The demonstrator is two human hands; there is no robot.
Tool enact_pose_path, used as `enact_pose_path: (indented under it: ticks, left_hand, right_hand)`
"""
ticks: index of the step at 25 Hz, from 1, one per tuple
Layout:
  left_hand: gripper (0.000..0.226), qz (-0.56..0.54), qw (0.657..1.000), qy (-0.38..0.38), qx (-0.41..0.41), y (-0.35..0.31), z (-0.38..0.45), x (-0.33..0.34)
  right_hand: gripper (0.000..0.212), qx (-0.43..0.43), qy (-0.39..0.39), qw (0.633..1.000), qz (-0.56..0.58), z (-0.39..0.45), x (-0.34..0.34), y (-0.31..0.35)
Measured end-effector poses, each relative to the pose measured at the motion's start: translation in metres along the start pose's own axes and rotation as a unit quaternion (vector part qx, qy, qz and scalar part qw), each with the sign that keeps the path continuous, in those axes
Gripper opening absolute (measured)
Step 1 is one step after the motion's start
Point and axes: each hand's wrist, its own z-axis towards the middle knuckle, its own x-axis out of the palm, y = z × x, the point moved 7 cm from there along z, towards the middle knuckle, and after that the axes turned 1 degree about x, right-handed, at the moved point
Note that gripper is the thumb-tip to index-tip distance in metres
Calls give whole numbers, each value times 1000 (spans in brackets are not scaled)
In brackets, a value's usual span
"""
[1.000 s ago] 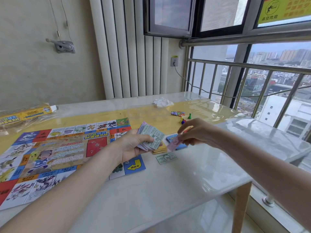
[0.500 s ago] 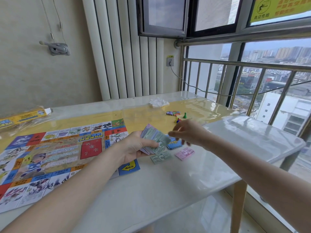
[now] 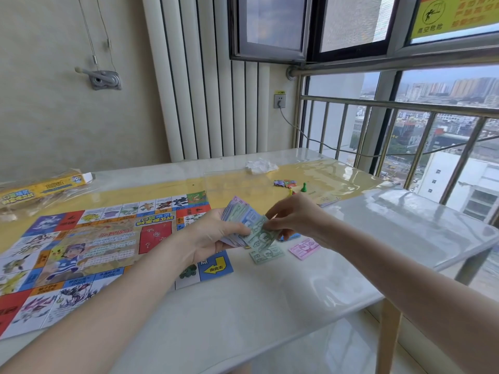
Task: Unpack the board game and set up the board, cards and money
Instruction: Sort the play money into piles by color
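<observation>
The colourful game board [image 3: 89, 247] lies unfolded on the left half of the table. My left hand [image 3: 213, 236] grips a fanned stack of play money [image 3: 243, 220] above the board's right edge. My right hand [image 3: 294, 217] pinches a green bill [image 3: 263, 234] at the front of that stack. On the table below lie a green bill [image 3: 266, 255] and a pink bill [image 3: 304, 248], side by side. A blue card [image 3: 293, 236] peeks out beneath my right hand.
The yellow game box [image 3: 40, 188] in clear wrap lies at the far left. Small game pieces [image 3: 285, 183], a green pawn [image 3: 304, 187] and crumpled white plastic [image 3: 260, 166] sit at the back. The white table [image 3: 270, 306] ends at right by a railing [image 3: 405, 109].
My right hand laid the pink bill on the table to the right of the green one, then came back to the stack and took hold of a green bill.
</observation>
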Motion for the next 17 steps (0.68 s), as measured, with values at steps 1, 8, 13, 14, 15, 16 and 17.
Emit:
enact_pose_path:
  ticks: [1,8,13,14,15,16,17]
  left_hand:
    - [20,2,1000,1,3,0,0,-1]
    - [25,-9,999,-41,34,-6,6,-19]
    - [21,56,998,-32,15,1,3,-8]
    - [21,70,997,-31,14,0,3,-5]
    - [22,84,996,-28,14,-1,5,-2]
    - [22,98,995,-27,15,-2,7,2]
    - [23,110,993,-24,16,-5,8,7]
  right_hand:
    - [5,3,-6,1000,-1,-1,-2,-1]
    - [19,69,-8,992,-106,-9,3,-25]
    - [26,4,-48,913,-406,-8,6,-9]
    - [25,-7,-70,927,-369,-7,-1,-3]
    - [23,-14,-89,951,-295,-6,-11,2]
    - [21,-16,-95,973,-211,-5,-18,6]
    - [21,-11,-85,987,-135,-6,-21,8]
